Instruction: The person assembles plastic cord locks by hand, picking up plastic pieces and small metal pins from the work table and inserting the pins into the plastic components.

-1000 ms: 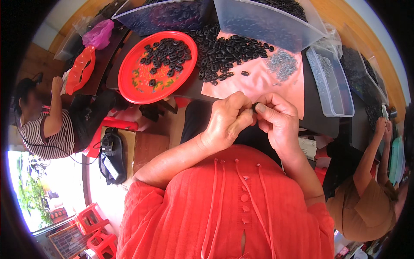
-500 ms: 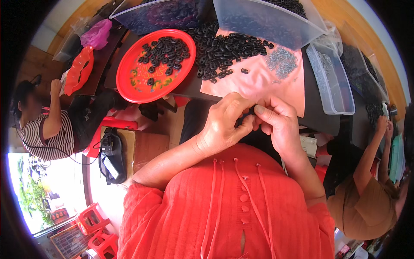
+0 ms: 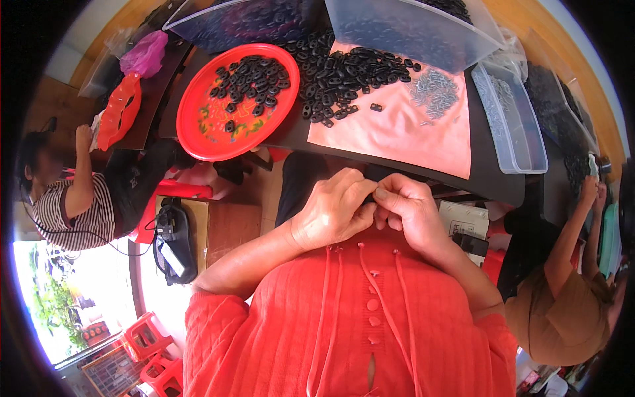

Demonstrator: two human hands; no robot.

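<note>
My left hand (image 3: 336, 210) and my right hand (image 3: 411, 210) meet in front of my chest, just off the table's near edge. Their fingers are closed and pinched together around a small black piece (image 3: 372, 198), which the fingertips mostly hide. Beyond them, a pink cloth (image 3: 397, 142) bears a heap of black oval pieces with holes (image 3: 344, 79) and a pile of small silvery metal pins (image 3: 434, 94). To the left, a round red tray (image 3: 198, 112) with a printed flower pattern holds more of the black pieces.
Two clear plastic bins (image 3: 410, 40) (image 3: 238, 30) of black pieces stand at the back. A clear box (image 3: 526, 149) with metal pins sits right of the cloth. One person (image 3: 73, 205) works at the left, another (image 3: 562, 311) at the right. A cardboard box (image 3: 231, 228) stands lower left.
Both hands have come down and slightly left, nearer my chest, still pressed together. The black piece is more hidden between the fingers now.
</note>
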